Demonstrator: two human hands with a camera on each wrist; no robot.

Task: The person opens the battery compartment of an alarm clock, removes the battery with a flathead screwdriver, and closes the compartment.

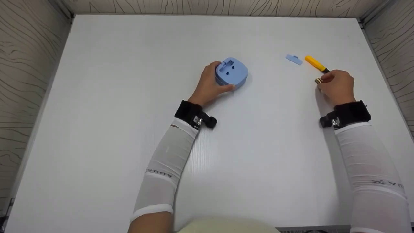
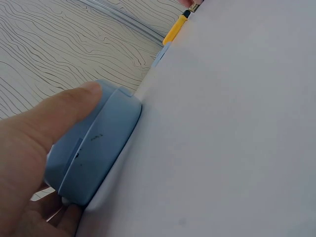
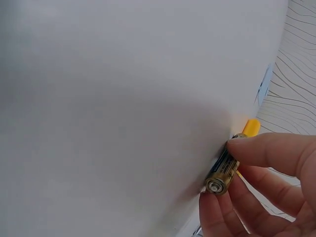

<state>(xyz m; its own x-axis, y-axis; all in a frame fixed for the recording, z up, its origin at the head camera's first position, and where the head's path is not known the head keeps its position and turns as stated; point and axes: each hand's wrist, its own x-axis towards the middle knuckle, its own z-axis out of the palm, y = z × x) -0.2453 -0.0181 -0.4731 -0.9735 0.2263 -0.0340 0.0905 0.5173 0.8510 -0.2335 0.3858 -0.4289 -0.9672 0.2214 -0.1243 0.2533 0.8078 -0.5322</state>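
A rounded blue plastic device lies on the white table with an uncovered battery slot facing up. My left hand grips its left side, thumb along the near edge and fingers round the far side. Seen from the left wrist, the thumb presses on the blue casing. Over at the right, my right hand pinches a gold-and-dark battery between thumb and fingers. In the right wrist view the battery shows one metal end towards the camera.
Beyond the right hand lies a yellow-handled screwdriver, its dark end near the fingers. Left of it is a small blue battery cover. Wood-patterned panels border the white table at the back and both sides.
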